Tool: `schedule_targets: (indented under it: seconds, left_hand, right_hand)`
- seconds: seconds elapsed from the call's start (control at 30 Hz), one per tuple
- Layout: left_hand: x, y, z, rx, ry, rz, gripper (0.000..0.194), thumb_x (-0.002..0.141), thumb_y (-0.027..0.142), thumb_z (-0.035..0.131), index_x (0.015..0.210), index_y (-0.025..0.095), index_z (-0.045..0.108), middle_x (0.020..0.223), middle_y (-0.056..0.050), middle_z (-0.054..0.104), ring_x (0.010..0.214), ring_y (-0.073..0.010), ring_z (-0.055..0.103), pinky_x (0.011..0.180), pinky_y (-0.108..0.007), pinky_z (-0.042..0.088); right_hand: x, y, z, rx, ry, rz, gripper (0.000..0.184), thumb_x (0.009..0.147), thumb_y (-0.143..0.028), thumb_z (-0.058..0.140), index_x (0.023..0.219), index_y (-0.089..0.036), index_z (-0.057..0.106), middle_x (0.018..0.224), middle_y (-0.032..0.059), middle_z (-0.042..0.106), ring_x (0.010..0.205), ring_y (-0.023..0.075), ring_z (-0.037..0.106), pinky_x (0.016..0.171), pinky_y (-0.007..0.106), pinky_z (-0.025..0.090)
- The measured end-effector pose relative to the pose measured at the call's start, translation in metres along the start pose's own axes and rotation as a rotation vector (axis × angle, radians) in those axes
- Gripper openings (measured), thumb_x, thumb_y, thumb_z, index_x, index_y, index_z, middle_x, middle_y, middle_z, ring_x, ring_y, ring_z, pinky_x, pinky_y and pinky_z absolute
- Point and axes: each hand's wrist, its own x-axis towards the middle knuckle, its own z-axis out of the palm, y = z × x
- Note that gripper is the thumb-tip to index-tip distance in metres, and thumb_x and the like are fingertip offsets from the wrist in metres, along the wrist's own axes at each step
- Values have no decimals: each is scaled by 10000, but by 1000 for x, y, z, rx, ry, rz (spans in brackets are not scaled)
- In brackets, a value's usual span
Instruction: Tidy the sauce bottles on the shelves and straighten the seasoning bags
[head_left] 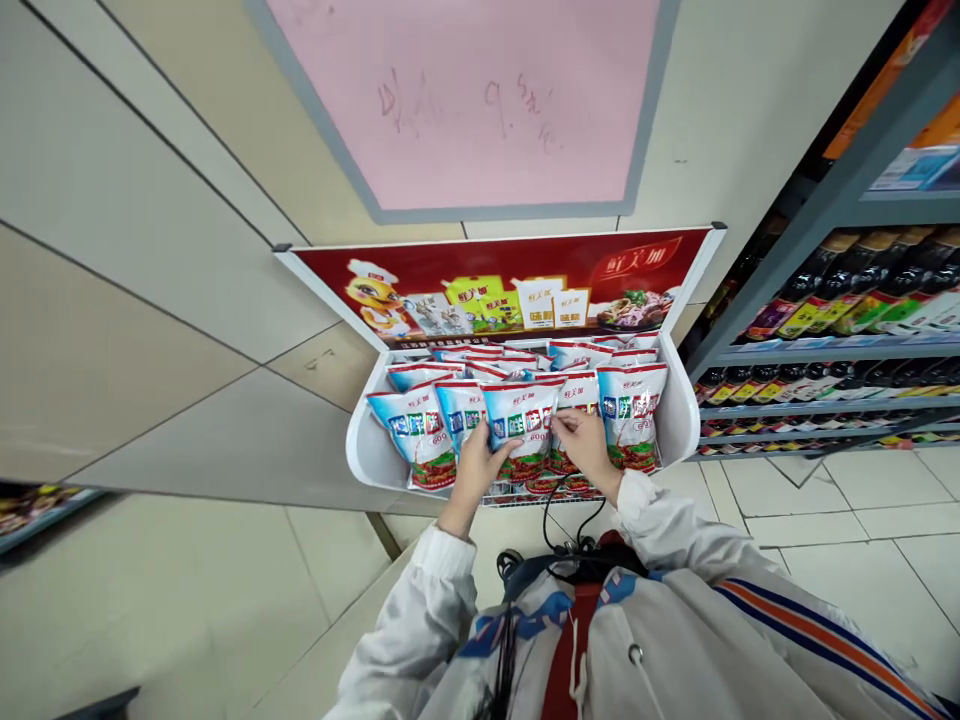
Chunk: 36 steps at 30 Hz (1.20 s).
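A white, blue and red seasoning bag (521, 412) is upright at the front of the white display rack, between my two hands. My left hand (478, 465) grips its lower left side, the thumb lying across the front. At its right edge, the fingers of my right hand (586, 447) are pinched together on the bag. Another such bag (411, 430) leans to the left, and one more bag (632, 415) stands to the right. Behind them, several matching bags are packed in rows, partly hidden.
The white rack (682, 425) has a red printed header board (555, 270) and stands against a tiled pillar. A pink sign (480, 110) hangs above. On the right, grey shelves (840, 355) carry dark sauce bottles (814, 285). A black cord (551, 515) hangs before my body.
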Motion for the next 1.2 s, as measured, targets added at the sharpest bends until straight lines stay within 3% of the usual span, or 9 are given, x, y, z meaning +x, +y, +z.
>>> schedule_targets:
  seconds: [0.13,0.2,0.37,0.4,0.5,0.63,0.83,0.97,1.2]
  left_hand:
    - [-12,4,3,314,108,56,477,918,638,582,1034,176,568,1058,-140,625,1034,-326,598,903,-475,524]
    - [-18,3,4,362,201,27,563,896,662,605,1135,154,555,1064,-150,615,1020,-333,602,892,-487,533]
    - [-26,16,3,461,351,149,811,872,576,701,1420,57,405,1288,-260,545,1248,-391,532,1051,-550,467]
    - [-27,22,5,480,359,214,788,884,527,705,1437,59,393,1328,-273,528,1287,-392,512,1079,-553,445]
    - [-26,44,19,508,350,363,590,916,402,675,1383,102,475,1350,-262,539,1302,-374,522,1105,-553,416]
    - [-16,81,50,475,205,449,404,945,320,612,1305,137,593,1378,-231,571,1331,-353,521,1152,-540,375]
    - [24,130,79,477,-64,443,605,990,281,522,1563,142,386,1612,-176,406,1520,-336,326,1246,-528,245]
    - [41,131,79,537,-119,323,689,926,214,589,1574,143,368,1555,-169,485,1526,-365,304,1272,-598,129]
    - [38,117,70,595,-118,361,339,940,159,571,1273,132,629,1250,-155,678,1321,-323,529,1250,-552,226]
  right_hand:
    - [-16,1,3,-249,23,5,188,951,-297,576,950,-228,751,931,45,790,855,244,757,825,360,589]
    - [-21,-5,-11,-237,-2,-13,181,956,-303,596,1018,-229,748,979,39,791,864,226,757,842,342,593]
    - [3,-35,-107,-551,224,-177,286,1003,-327,571,1237,-219,695,1271,77,713,1154,247,672,1044,396,506]
    - [13,-40,-127,-663,216,-206,292,986,-293,602,1249,-196,685,1293,98,698,1208,265,637,1064,408,483]
    - [41,-47,-166,-993,-54,-248,421,813,-219,815,1203,-140,679,1218,147,701,1197,333,600,1056,452,452]
    - [54,-40,-165,-1218,-294,-266,583,648,-134,923,1167,-93,659,1106,172,701,1067,343,629,928,422,468]
    - [60,-37,-161,-1284,-452,-231,211,782,-75,796,977,-142,753,1019,149,751,1040,326,685,855,368,468]
    - [71,-50,-169,-1364,-471,-195,180,889,-86,668,1013,-169,768,1007,142,763,983,311,716,806,360,476]
    - [78,-49,-167,-1417,-394,-219,250,942,-58,538,949,-131,777,954,166,761,963,288,708,914,405,426]
